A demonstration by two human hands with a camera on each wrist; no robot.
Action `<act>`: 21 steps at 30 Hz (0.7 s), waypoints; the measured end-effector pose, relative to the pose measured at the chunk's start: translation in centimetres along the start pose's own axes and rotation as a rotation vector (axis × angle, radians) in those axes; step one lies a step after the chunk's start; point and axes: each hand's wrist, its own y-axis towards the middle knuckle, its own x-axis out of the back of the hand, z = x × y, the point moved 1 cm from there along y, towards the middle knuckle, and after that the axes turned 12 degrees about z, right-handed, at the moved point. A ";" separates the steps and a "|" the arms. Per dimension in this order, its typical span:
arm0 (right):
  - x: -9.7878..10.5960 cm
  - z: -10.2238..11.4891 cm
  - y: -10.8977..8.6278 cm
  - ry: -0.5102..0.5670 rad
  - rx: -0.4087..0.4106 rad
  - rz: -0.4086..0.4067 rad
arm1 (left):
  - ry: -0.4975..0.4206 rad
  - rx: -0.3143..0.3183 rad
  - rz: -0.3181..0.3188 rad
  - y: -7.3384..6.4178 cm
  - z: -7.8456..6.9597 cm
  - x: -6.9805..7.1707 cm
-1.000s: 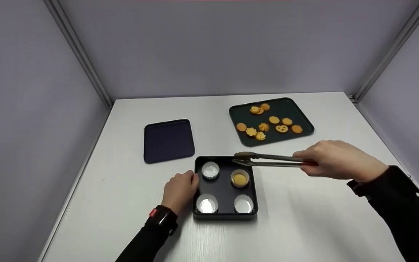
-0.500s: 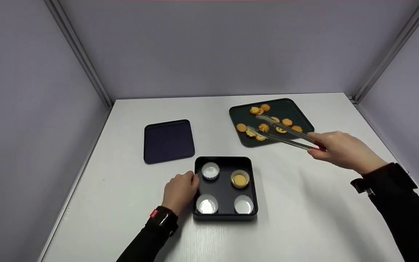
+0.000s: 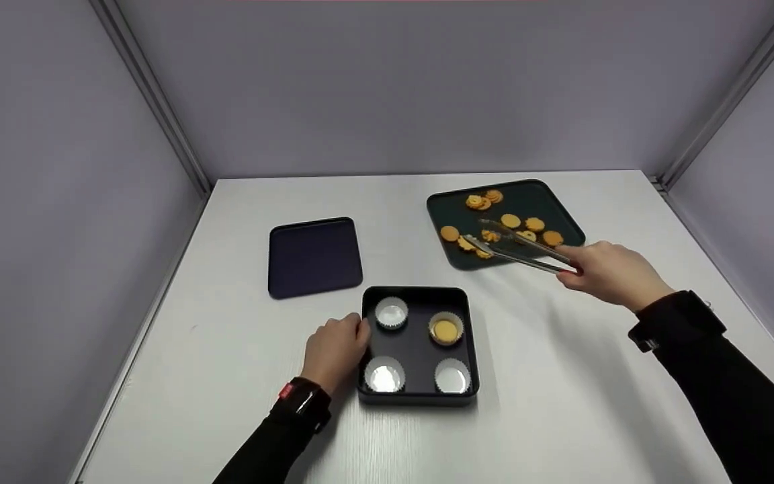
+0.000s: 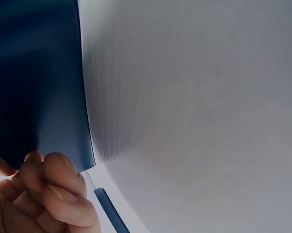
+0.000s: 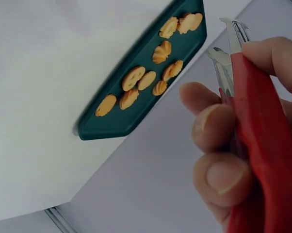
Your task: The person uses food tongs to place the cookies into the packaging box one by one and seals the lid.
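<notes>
White table (image 3: 226,376), metal tongs (image 5: 257,116), ridged cookies (image 5: 161,52)

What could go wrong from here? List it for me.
The tongs in the right hand reach over closely spaced cookies, so neighbours might get nudged. Thin, flat cookies on the green tray could slip from the tongs. The left hand is at the black box's side; a jerk there might shift the paper cups.
</notes>
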 end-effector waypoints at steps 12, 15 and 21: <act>-1.4 1.1 1.7 -0.071 0.042 -0.036 | -0.007 0.010 0.018 0.0 0.0 0.0; -1.5 1.2 1.9 -0.068 0.038 -0.018 | -0.007 0.008 0.015 0.1 0.1 0.0; -1.7 1.1 2.4 -0.079 0.032 -0.001 | -0.006 0.000 0.008 0.1 0.2 -0.2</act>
